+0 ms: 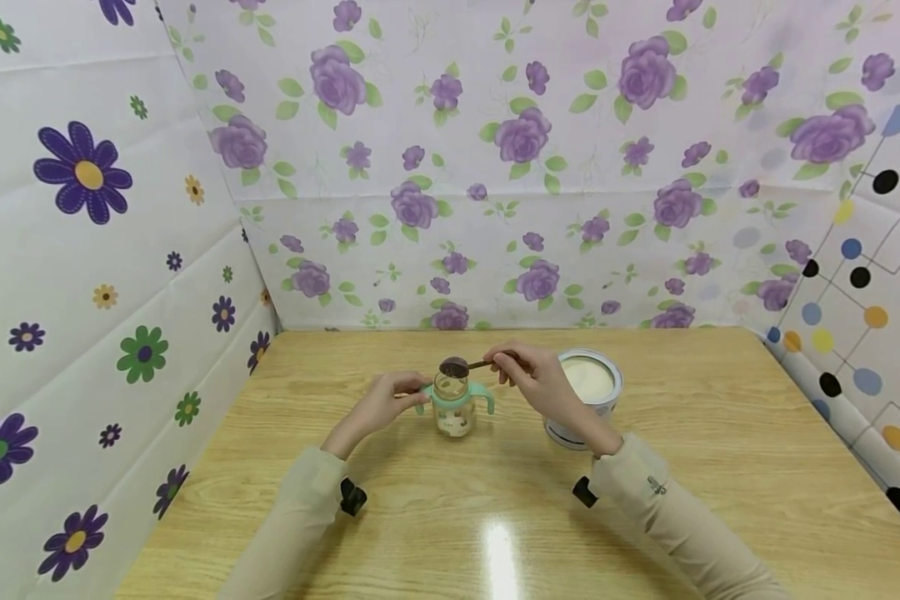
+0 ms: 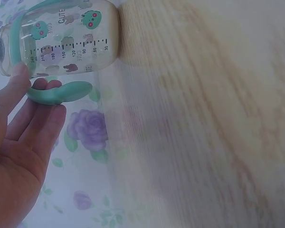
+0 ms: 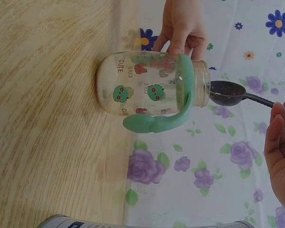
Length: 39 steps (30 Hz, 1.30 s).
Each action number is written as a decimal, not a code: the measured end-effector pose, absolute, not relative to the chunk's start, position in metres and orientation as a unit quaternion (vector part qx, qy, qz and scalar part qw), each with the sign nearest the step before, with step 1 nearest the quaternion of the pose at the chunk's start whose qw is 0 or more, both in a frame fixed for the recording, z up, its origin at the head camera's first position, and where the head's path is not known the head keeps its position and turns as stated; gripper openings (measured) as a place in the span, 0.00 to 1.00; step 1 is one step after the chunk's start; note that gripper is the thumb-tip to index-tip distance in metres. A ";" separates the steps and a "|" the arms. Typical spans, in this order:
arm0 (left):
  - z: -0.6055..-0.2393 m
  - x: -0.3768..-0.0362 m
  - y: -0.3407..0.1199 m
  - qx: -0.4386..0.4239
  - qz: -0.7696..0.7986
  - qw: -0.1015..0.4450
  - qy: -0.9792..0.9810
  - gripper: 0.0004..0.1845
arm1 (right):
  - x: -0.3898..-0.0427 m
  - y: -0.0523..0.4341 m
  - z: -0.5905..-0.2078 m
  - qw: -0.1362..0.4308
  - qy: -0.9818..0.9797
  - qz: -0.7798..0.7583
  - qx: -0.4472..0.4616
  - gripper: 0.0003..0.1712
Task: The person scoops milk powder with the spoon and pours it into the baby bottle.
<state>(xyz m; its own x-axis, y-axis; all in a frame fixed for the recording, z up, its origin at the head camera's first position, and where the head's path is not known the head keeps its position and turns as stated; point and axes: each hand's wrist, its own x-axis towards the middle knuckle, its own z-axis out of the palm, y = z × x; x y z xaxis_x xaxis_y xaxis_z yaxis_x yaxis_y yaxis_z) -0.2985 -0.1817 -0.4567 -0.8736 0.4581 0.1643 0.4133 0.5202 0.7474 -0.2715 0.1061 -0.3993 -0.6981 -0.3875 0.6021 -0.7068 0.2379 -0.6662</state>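
So on the left I've got my left hand curled around the near handle of the little bottle, thumb up against the glass near its mouth. The bottle stands upright in the middle of the wooden surface, clear glass with cartoon prints and measuring marks, mint green collar and two handles, with a bit of pale powder at the bottom. Right above its open mouth sits the bowl of a dark scoop, turned over toward the opening. My right hand pinches the scoop's thin handle, fingers bent around it. Just behind and right of that hand there's an open tin of cream-colored powder, close to the bottle but not touching. Floral sheets wall it all in.
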 end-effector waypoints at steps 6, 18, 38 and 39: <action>-0.459 -0.300 -0.182 0.253 0.420 0.023 0.871 0.18 | -0.264 0.105 -0.391 0.158 -0.766 0.512 0.355 0.10; -0.459 -0.300 -0.182 0.255 0.420 0.022 0.871 0.17 | -0.263 0.106 -0.392 0.150 -0.761 0.531 0.341 0.11; -0.459 -0.300 -0.182 0.254 0.429 0.026 0.866 0.17 | -0.263 0.111 -0.389 0.140 -0.751 0.564 0.313 0.11; -0.459 -0.300 -0.182 0.254 0.430 0.027 0.866 0.17 | -0.263 0.112 -0.389 0.139 -0.751 0.565 0.311 0.12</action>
